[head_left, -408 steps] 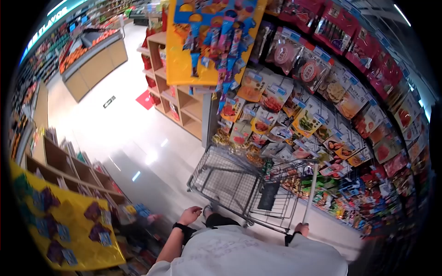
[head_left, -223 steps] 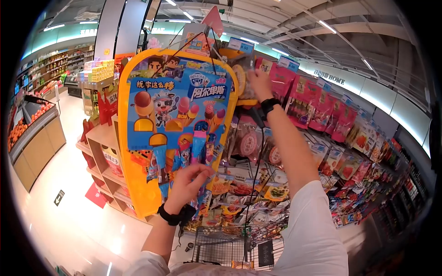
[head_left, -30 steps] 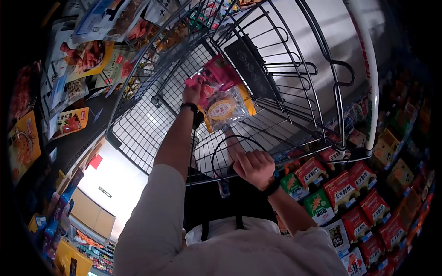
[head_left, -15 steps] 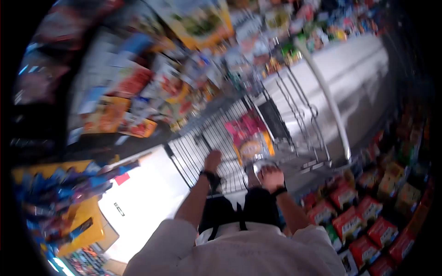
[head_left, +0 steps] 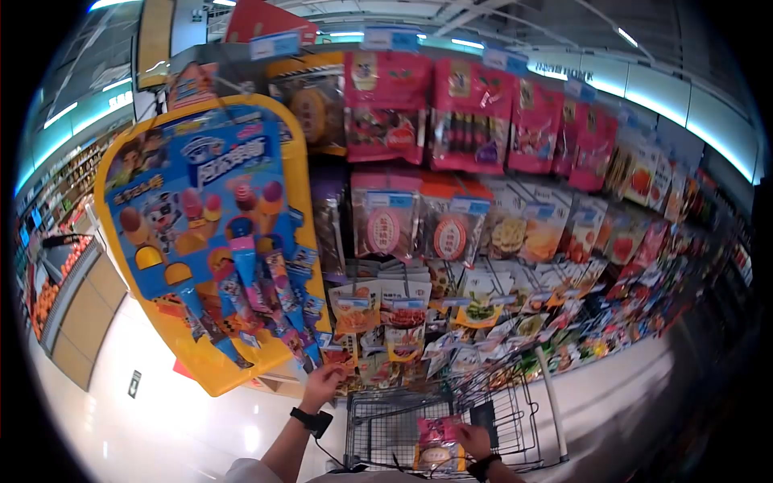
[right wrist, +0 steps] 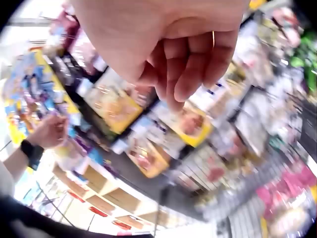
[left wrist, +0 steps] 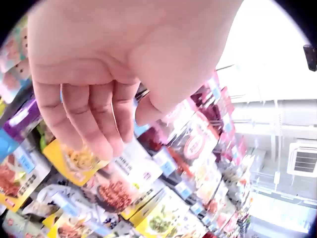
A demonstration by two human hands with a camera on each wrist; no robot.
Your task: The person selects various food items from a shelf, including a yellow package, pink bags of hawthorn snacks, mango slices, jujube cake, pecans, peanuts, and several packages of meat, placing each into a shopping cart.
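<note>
A pink and yellow snack packet point(head_left: 437, 445) lies in the wire shopping cart point(head_left: 523, 419) at the bottom of the head view. My right hand point(head_left: 475, 440) hovers right beside it; in the right wrist view its fingers point(right wrist: 188, 64) hang loosely curled and hold nothing, with the packet point(right wrist: 292, 218) below. My left hand point(head_left: 322, 385) is raised to the lower edge of the yellow candy display point(head_left: 201, 233), close to its hanging candy sticks. In the left wrist view its fingers point(left wrist: 99, 124) are loosely bent and empty.
A wall of hanging snack bags point(head_left: 483, 233) fills the space ahead, above the cart. Wooden shelves point(head_left: 274, 386) stand under the yellow display. A produce bin point(head_left: 64, 298) is at far left across the glossy floor point(head_left: 161, 419).
A second ago my left hand held the snack packet inside the cart; it now lies there loose. That hand has risen to the yellow display, and my view has lifted to the shelves.
</note>
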